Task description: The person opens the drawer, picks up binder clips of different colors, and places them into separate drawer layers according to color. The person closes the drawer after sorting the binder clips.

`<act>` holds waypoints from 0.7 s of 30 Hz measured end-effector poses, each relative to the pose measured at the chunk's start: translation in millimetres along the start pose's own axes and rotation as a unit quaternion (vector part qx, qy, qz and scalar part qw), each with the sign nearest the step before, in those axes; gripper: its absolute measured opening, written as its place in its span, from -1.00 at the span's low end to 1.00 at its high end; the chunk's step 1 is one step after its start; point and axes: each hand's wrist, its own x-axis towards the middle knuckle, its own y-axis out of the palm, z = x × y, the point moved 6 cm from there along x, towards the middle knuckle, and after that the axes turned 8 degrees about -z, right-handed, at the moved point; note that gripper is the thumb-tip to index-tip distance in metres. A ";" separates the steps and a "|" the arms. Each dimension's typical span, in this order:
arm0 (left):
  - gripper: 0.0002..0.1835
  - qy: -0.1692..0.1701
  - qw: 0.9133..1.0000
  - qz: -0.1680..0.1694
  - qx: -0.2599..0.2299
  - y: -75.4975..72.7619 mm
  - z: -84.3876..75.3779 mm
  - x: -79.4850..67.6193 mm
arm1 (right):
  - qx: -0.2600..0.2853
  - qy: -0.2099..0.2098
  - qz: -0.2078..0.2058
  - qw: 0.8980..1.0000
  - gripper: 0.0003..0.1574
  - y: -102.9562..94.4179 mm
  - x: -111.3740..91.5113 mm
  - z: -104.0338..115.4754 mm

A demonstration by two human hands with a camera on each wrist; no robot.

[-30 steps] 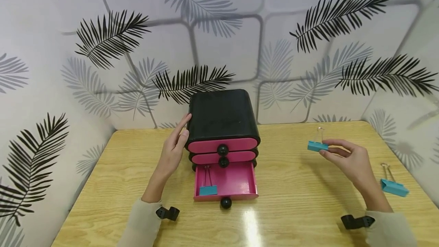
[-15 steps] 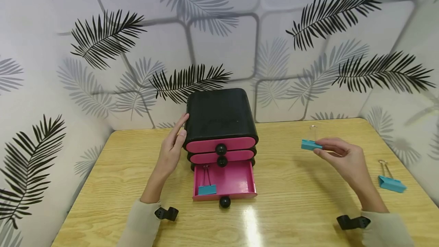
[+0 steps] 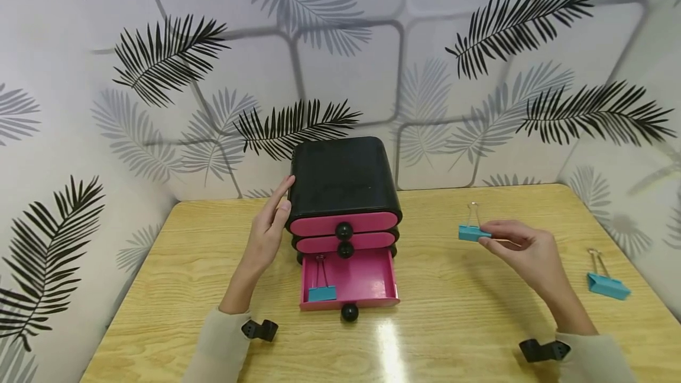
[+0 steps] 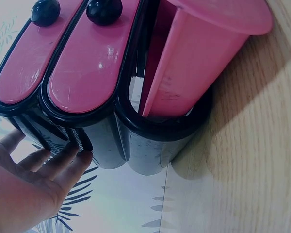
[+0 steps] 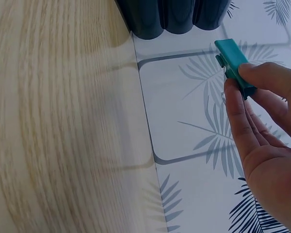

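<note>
A black cabinet [image 3: 343,176] with pink drawers stands mid-table, its bottom drawer [image 3: 367,276] pulled out. Inside that drawer, at the left, lies a blue binder clip [image 3: 322,294]. My left hand [image 3: 266,235] rests its straight fingers against the cabinet's left side; in the left wrist view the fingertips [image 4: 80,162] lie along the black shell. Right of the cabinet, my right hand [image 3: 524,253] pinches another blue binder clip [image 3: 470,233] by one end, between thumb and fingers, its wire handles pointing up. The right wrist view shows this clip [image 5: 235,63] raised above the tabletop.
A third blue binder clip [image 3: 608,286] lies on the wooden table [image 3: 441,336] near its right edge, beyond my right forearm. Two upper drawers, with round black knobs [image 3: 344,231], are pushed in. A leaf-patterned wall [image 3: 351,75] closes off the back.
My right hand has moved left with the binder clip, a little nearer the cabinet. The left hand stays against the cabinet's side, and the drawer has not moved.
</note>
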 end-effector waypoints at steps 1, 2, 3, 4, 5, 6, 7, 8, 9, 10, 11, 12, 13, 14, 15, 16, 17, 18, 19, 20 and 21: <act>-0.47 0.000 1.000 0.000 -0.001 0.0 -0.3 0.1 | 0.004 -0.002 0.001 1.000 -0.69 0.8 -0.3 0.5; -0.47 0.001 1.000 0.000 -0.001 0.0 -0.4 0.3 | 0.008 -0.002 0.002 1.000 -0.70 1.8 -0.5 0.7; -0.47 0.001 1.000 0.000 0.000 0.1 -0.4 0.3 | 0.009 -0.002 0.004 1.000 -0.70 2.8 -0.6 0.8; -0.47 0.001 1.000 0.000 0.000 0.1 -0.3 0.3 | 0.012 -0.003 0.007 1.000 -0.70 4.1 -0.5 0.8; -0.47 0.001 1.000 0.000 0.000 0.1 -0.3 0.2 | 0.018 0.000 0.009 1.000 -0.70 5.6 -0.5 0.8; -0.47 0.002 1.000 0.001 0.000 0.0 -0.3 0.3 | 0.025 0.001 0.012 1.000 -0.70 7.0 -0.4 1.0; -0.47 0.002 1.000 0.001 0.000 0.2 -0.2 0.2 | 0.029 0.000 0.015 0.999 -0.70 8.4 -0.6 1.4; -0.46 0.002 1.000 0.002 -0.001 0.4 0.0 0.2 | 0.034 -0.002 0.019 0.999 -0.70 10.0 -0.8 1.9; -0.46 0.003 1.000 0.002 -0.001 0.6 0.1 0.3 | 0.039 -0.003 0.022 0.999 -0.70 11.6 -0.7 2.6; -0.47 0.003 1.000 0.001 -0.001 0.6 0.2 0.5 | 0.047 -0.006 0.025 0.999 -0.71 13.1 -0.7 3.5; -0.47 0.003 1.000 0.001 -0.002 0.6 0.3 0.6 | 0.055 -0.007 0.028 0.998 -0.71 14.7 -0.8 4.3; -0.47 0.003 1.000 0.000 -0.002 0.5 0.6 0.7 | 0.059 -0.010 0.032 0.998 -0.71 16.3 -1.0 5.2; -0.47 0.002 1.000 0.000 -0.003 0.5 0.8 0.6 | 0.061 -0.013 0.035 0.997 -0.71 17.9 -1.2 5.9; -0.47 0.001 1.000 0.000 -0.003 0.4 1.1 0.4 | 0.064 -0.014 0.038 0.997 -0.72 19.4 -1.6 6.3; -0.46 0.000 1.000 0.000 -0.002 0.3 1.4 0.4 | 0.065 -0.015 0.040 0.997 -0.72 20.7 -2.0 6.7; -0.46 -0.002 1.000 0.000 -0.002 0.2 1.7 0.2 | 0.066 -0.016 0.041 0.997 -0.73 21.8 -2.5 7.2; -0.46 -0.004 1.000 0.001 -0.002 0.3 1.9 0.0 | 0.066 -0.016 0.042 0.997 -0.73 22.9 -3.1 7.5; -0.46 -0.005 1.000 0.001 -0.002 0.2 2.0 -0.1 | 0.067 -0.016 0.043 0.997 -0.73 24.0 -3.7 7.9; -0.46 -0.005 1.000 0.002 -0.003 0.3 1.9 -0.2 | 0.067 -0.016 0.042 0.997 -0.73 24.9 -4.2 8.2; -0.46 -0.005 1.000 0.003 -0.003 0.4 1.9 -0.2 | 0.065 -0.017 0.041 0.997 -0.73 25.8 -4.6 8.9; -0.46 -0.005 1.000 0.003 -0.004 0.6 1.8 -0.1 | 0.064 -0.017 0.041 0.997 -0.74 26.8 -5.1 9.5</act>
